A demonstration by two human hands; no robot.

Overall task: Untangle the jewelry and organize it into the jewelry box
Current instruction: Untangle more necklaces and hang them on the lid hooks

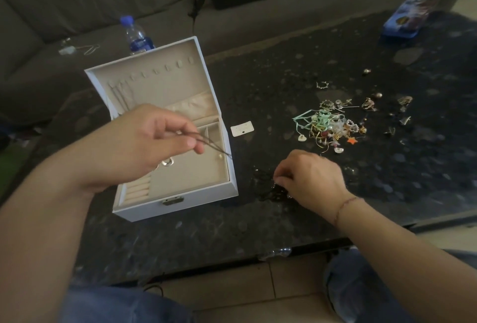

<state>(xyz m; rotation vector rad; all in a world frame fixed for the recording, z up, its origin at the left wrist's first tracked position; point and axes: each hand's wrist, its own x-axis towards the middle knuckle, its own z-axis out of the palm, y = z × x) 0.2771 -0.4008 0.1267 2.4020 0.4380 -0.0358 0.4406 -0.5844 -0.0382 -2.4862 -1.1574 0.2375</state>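
Note:
A white jewelry box (198,197) stands open on the dark table, its beige lid raised at the back. My left hand (152,142) hovers over the box and pinches a thin dark chain (214,145) that stretches toward the box's right wall. My right hand (312,180) rests on the table to the right of the box, its fingers curled on a dark tangled necklace (268,188). A tangled pile of jewelry (333,126) with green ribbon, pearls and an orange star lies further back on the right. A ring (167,162) and a small pearl (220,156) sit inside the box.
A small white card (241,128) lies beside the box. Loose earrings (371,102) are scattered behind the pile. A water bottle (135,36) stands behind the lid, a blue case (405,19) at the far right. A sofa runs behind the table; my knees are below its near edge.

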